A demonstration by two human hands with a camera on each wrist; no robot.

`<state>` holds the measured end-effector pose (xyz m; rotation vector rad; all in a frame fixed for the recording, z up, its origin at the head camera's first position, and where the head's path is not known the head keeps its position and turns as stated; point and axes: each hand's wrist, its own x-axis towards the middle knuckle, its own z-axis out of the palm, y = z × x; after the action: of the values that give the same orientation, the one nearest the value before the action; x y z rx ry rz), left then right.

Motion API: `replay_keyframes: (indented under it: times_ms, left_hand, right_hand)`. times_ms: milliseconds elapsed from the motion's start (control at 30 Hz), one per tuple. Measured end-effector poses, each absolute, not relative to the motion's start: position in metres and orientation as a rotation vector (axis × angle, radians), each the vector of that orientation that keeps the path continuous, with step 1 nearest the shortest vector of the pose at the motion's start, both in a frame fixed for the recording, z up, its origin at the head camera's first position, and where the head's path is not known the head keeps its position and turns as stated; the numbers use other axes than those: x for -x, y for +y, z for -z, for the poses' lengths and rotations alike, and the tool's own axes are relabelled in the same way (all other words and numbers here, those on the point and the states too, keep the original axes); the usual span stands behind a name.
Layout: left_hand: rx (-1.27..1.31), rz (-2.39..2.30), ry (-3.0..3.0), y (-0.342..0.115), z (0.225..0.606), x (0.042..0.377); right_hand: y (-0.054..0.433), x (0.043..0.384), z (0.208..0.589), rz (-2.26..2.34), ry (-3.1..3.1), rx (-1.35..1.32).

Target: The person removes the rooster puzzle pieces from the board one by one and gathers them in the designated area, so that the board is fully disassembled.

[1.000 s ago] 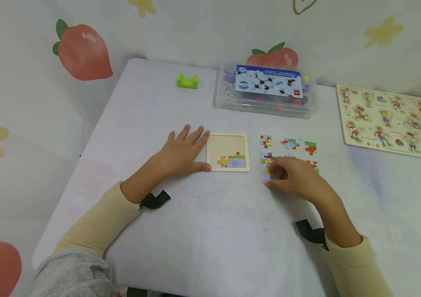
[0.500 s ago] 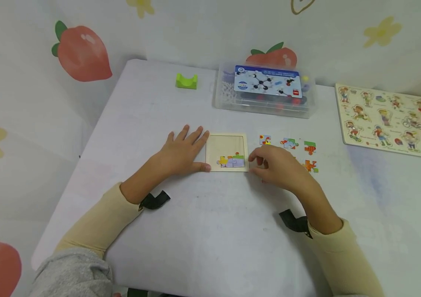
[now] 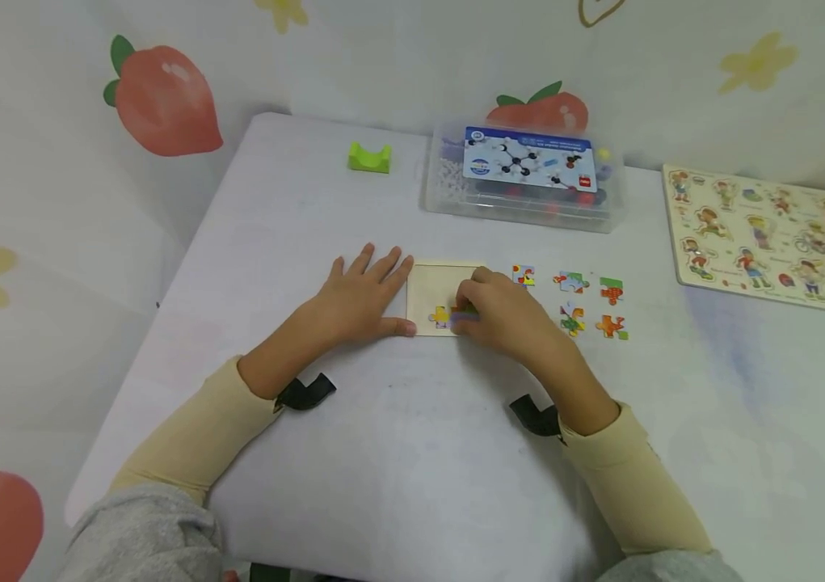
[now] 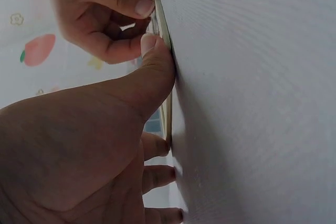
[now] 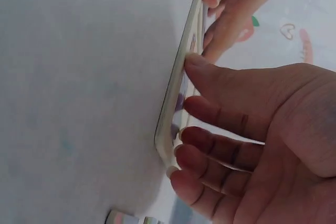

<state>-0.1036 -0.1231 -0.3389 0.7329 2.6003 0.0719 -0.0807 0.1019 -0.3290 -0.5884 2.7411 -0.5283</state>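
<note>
A shallow wooden puzzle tray lies on the table, with several joined pieces low in its right half. A yellow puzzle piece shows at their left end. My left hand lies spread at the tray's left side, its thumb against the tray edge. My right hand is over the tray's lower right part. Its thumb and curled fingers pinch a lilac puzzle piece low in the tray; the hand covers part of it. In the right wrist view the thumb sits close over the tray edge.
Loose puzzle pieces, such as an orange one and a blue-green one, lie right of the tray. Behind stand a clear plastic box and a green block. A picture board lies far right.
My right hand has moved left from the loose pieces, across the tray's right edge, to the pieces inside. My left hand has stayed at the tray's left side.
</note>
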Motion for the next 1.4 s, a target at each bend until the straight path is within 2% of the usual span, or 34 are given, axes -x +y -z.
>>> replay_keyframes:
  times_ms: [767, 1400]
  left_hand:
    - [-0.770, -0.067, 2.633, -0.124, 0.340, 0.103]
    - [-0.767, -0.066, 2.634, -0.124, 0.341, 0.102]
  right_hand:
    - [0.097, 0.082, 0.333, 0.750, 2.638, 0.527]
    - [0.108, 0.082, 0.330, 0.982, 2.617, 0.645]
